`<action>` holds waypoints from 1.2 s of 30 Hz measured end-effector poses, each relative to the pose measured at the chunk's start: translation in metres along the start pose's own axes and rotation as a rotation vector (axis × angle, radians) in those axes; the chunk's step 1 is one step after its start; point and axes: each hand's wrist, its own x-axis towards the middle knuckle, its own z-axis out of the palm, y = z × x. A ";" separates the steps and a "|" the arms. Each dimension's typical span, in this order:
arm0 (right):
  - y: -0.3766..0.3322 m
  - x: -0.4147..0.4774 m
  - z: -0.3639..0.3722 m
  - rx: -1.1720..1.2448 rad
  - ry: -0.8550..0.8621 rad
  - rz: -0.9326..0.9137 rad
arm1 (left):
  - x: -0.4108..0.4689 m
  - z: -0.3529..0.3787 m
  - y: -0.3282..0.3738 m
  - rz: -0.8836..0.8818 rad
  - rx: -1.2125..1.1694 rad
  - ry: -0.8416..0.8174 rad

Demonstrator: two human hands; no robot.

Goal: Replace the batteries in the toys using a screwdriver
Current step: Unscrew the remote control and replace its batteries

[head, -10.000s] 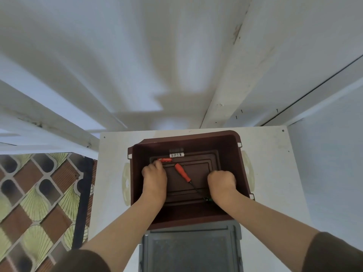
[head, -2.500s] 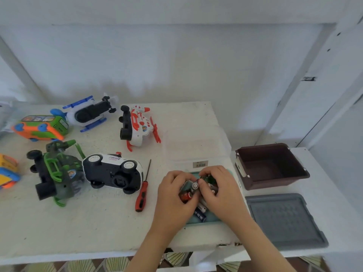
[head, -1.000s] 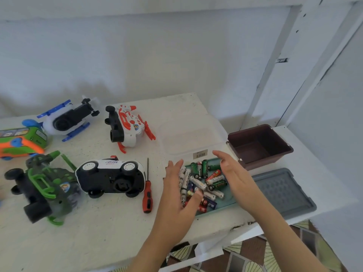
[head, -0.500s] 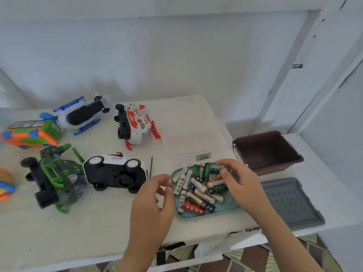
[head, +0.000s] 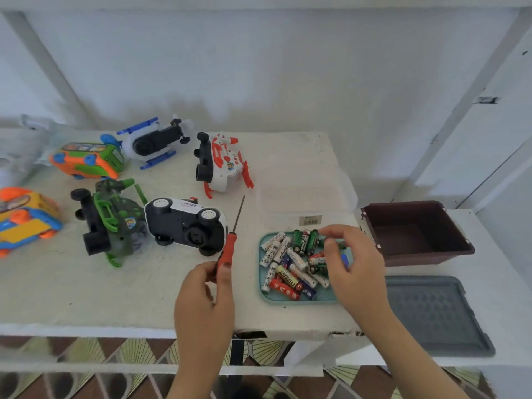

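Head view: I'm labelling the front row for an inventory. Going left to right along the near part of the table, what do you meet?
Yellow and orange toy → green and black toy → black-and-white police car → red-handled screwdriver → teal battery tray → brown bin.
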 end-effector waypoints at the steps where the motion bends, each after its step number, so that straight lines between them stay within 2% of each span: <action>1: -0.008 -0.003 0.003 0.034 0.012 -0.023 | -0.005 -0.001 0.005 0.021 -0.052 0.023; 4: -0.037 -0.011 0.017 0.246 -0.033 -0.012 | -0.011 -0.001 0.015 0.134 -0.151 0.057; 7: -0.060 -0.013 0.032 0.537 -0.200 0.180 | -0.008 -0.001 0.017 0.302 -0.128 0.024; 10: -0.072 -0.007 0.042 0.548 -0.383 0.258 | -0.002 -0.002 0.012 0.376 -0.095 -0.009; 13: -0.079 0.001 0.049 0.534 -0.394 0.241 | 0.010 -0.013 0.004 0.417 -0.083 -0.105; 15: -0.083 0.006 0.054 0.576 -0.371 0.301 | 0.027 -0.028 -0.001 0.446 -0.060 -0.136; 18: -0.086 0.016 0.064 0.560 -0.305 0.405 | 0.067 -0.056 -0.004 0.535 0.164 -0.047; 20: -0.088 0.021 0.071 0.450 -0.317 0.386 | 0.097 -0.074 -0.008 0.559 0.386 -0.053; 23: -0.088 0.027 0.087 0.223 -0.398 0.326 | 0.136 -0.092 -0.014 0.520 0.729 -0.218; 25: -0.087 0.031 0.100 0.188 -0.460 0.349 | 0.154 -0.095 -0.014 0.440 0.835 -0.381; 27: -0.087 0.034 0.110 0.164 -0.461 0.339 | 0.166 -0.094 -0.014 0.436 0.783 -0.434; 30: -0.086 0.041 0.116 0.177 -0.349 0.313 | 0.171 -0.098 -0.009 0.550 0.677 -0.377; 36: -0.106 0.078 0.095 0.487 -0.177 0.306 | 0.147 -0.109 -0.007 0.576 0.471 -0.375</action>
